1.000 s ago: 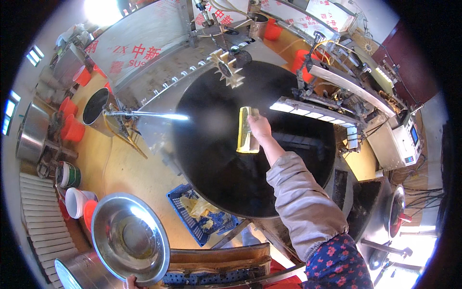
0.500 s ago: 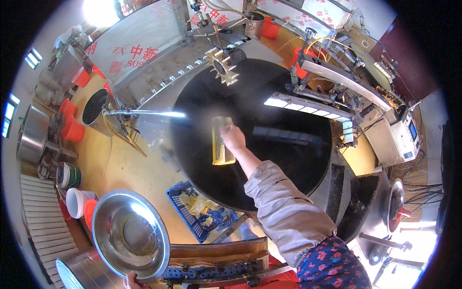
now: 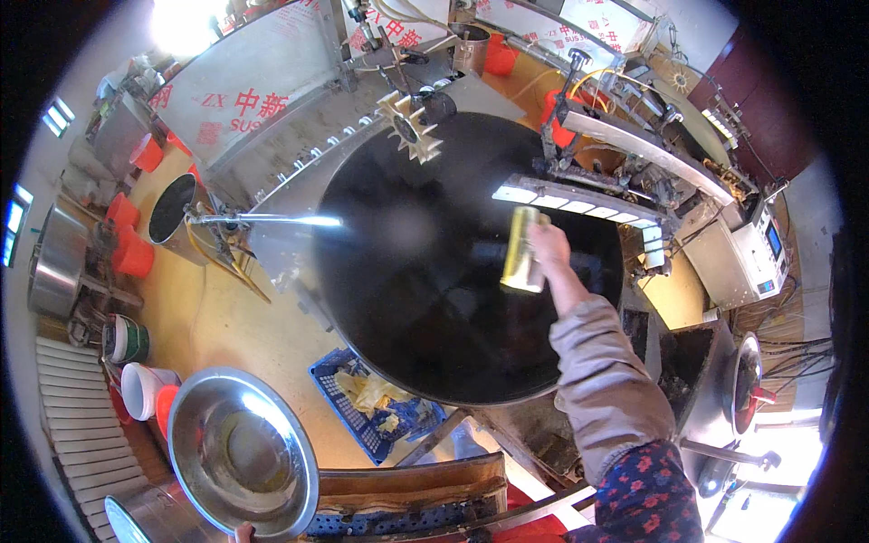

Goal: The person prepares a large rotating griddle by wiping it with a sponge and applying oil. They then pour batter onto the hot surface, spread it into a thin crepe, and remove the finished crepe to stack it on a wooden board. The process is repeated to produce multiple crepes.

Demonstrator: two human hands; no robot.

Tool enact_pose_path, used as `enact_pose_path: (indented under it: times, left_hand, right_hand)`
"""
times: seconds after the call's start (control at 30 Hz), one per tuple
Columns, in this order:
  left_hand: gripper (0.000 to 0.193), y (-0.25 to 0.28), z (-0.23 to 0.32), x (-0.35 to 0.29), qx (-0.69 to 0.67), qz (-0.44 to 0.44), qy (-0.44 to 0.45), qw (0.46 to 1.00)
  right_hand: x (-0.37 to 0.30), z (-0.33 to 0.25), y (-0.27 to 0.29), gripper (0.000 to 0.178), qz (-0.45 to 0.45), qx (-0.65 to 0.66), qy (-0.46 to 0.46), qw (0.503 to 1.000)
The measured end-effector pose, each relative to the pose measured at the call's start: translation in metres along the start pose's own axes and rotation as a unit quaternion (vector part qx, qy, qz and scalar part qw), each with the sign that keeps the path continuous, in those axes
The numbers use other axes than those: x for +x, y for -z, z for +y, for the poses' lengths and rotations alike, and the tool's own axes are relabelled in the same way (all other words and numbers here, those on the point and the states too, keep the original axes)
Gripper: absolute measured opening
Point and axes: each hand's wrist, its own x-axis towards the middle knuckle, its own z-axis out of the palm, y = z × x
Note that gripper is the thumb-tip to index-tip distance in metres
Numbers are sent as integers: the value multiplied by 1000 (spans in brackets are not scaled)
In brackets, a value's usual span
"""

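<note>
My right hand (image 3: 550,246) is closed on the right side of a yellow-edged, pale rectangular block (image 3: 522,253). It holds the block at the right part of a large round black griddle (image 3: 425,335); whether the block touches the surface I cannot tell. At the lower left, my left hand (image 3: 243,533) grips the near rim of a wide, shiny steel basin (image 3: 282,443). The basin is tilted and shows its inside, with a thin yellowish residue at the bottom. Only the fingertips of that hand are visible.
A blue plastic crate (image 3: 348,412) with yellowish scraps stands below the griddle's near left edge. A metal bar (image 3: 272,219) reaches over its left side. A toothed wheel (image 3: 409,129) hangs at its far edge, and a lit curved frame (image 3: 579,204) spans the far right.
My right hand has swept the block rightward across the griddle, from left of its middle to its right part. The basin in my left hand stays nearly in place.
</note>
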Motion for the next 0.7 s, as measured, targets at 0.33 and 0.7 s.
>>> enact_pose_path:
  times: [0.33, 0.7]
  left_hand:
    - [7, 6, -8, 7, -11, -58, -82, 995]
    - [3, -17, -9, 11, -8, -94, -71, 993]
  right_hand:
    - [-110, -90, -62, 49, -197, 1, 106, 975]
    - [-38, -36, -15, 39, -55, -27, 78, 995]
